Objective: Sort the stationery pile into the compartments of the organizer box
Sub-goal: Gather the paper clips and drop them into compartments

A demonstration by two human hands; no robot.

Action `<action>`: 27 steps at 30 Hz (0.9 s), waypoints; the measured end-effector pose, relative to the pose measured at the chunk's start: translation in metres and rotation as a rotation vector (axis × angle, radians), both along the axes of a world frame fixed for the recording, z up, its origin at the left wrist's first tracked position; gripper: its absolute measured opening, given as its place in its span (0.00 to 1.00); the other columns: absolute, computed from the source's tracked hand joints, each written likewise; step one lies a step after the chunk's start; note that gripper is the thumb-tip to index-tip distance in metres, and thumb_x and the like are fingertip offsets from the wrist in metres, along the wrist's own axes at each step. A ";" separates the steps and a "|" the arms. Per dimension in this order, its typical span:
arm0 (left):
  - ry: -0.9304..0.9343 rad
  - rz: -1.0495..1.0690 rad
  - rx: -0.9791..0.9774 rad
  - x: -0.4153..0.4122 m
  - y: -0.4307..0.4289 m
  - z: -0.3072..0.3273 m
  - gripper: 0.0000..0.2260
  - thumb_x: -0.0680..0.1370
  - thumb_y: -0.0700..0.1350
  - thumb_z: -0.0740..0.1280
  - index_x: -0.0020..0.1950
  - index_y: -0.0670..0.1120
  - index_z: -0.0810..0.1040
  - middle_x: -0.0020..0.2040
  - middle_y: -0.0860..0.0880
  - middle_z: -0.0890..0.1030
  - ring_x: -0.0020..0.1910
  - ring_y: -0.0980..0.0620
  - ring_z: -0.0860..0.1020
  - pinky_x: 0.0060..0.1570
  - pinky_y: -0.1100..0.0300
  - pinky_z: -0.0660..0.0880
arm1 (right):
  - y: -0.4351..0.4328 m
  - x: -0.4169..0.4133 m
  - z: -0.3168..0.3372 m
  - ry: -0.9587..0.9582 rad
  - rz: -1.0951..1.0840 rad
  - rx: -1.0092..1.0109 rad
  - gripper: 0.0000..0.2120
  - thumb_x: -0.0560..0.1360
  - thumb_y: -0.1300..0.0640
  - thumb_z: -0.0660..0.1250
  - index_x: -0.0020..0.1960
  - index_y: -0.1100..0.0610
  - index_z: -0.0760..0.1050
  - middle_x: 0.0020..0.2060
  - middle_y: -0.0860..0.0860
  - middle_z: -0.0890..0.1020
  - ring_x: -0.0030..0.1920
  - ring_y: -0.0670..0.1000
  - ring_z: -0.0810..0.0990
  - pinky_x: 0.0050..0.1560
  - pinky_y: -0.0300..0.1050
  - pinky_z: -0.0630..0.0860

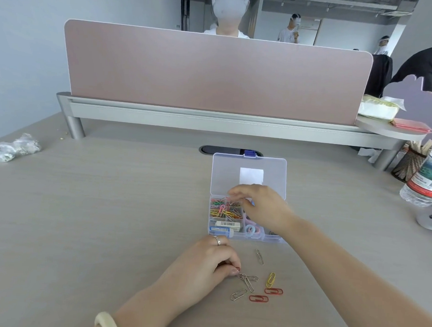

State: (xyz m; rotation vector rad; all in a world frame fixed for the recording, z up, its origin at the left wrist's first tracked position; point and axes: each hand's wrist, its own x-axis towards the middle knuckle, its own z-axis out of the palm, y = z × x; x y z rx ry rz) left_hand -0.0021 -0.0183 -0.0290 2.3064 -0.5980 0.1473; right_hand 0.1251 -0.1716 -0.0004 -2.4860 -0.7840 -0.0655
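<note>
1. Silver clips [247, 281] lay hooked together on the desk [107, 220], touching a red clip [237, 268] that the left hand [204, 262] pinched in its curled fingertips. A lift would probably drag the tangle along and shed clips short of the box.
2. Five loose clips, among them a yellow clip [271, 279], lay apart at six o'clock of the organizer box [246, 236]. All were flat and thin, so easy to fumble.
3. Over the box's eleven o'clock compartment hovered the right hand [260, 205]. Its fingers were blurred, and I cannot tell whether they held anything. The coloured heap [222, 211] there sat high and might spill toward the eraser [228, 224] at seven o'clock.
4. That forearm crossed the right-hand compartments, barring the left hand's way in.
5. At twelve o'clock the lid [249, 175] lay open. A water bottle [427, 174] stood at three o'clock, well apart.
</note>
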 end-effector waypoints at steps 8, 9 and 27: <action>0.009 0.001 -0.015 0.000 0.001 0.002 0.02 0.74 0.43 0.67 0.42 0.49 0.79 0.40 0.58 0.73 0.42 0.63 0.71 0.40 0.74 0.64 | -0.009 -0.009 -0.002 0.017 -0.011 0.063 0.19 0.74 0.69 0.56 0.58 0.53 0.74 0.53 0.46 0.82 0.57 0.46 0.77 0.51 0.35 0.71; 0.013 0.003 -0.025 0.000 0.001 0.002 0.02 0.74 0.43 0.68 0.42 0.49 0.79 0.40 0.58 0.74 0.41 0.63 0.72 0.39 0.74 0.64 | -0.010 -0.011 -0.001 0.023 -0.012 0.084 0.19 0.74 0.69 0.56 0.58 0.53 0.74 0.53 0.45 0.82 0.57 0.45 0.76 0.53 0.37 0.73; -0.019 0.470 -0.480 0.067 -0.001 0.027 0.10 0.72 0.36 0.69 0.37 0.52 0.79 0.39 0.53 0.81 0.35 0.62 0.76 0.37 0.75 0.70 | -0.063 -0.087 -0.025 0.102 -0.001 0.086 0.01 0.73 0.48 0.65 0.45 0.44 0.75 0.31 0.45 0.72 0.34 0.42 0.71 0.34 0.33 0.67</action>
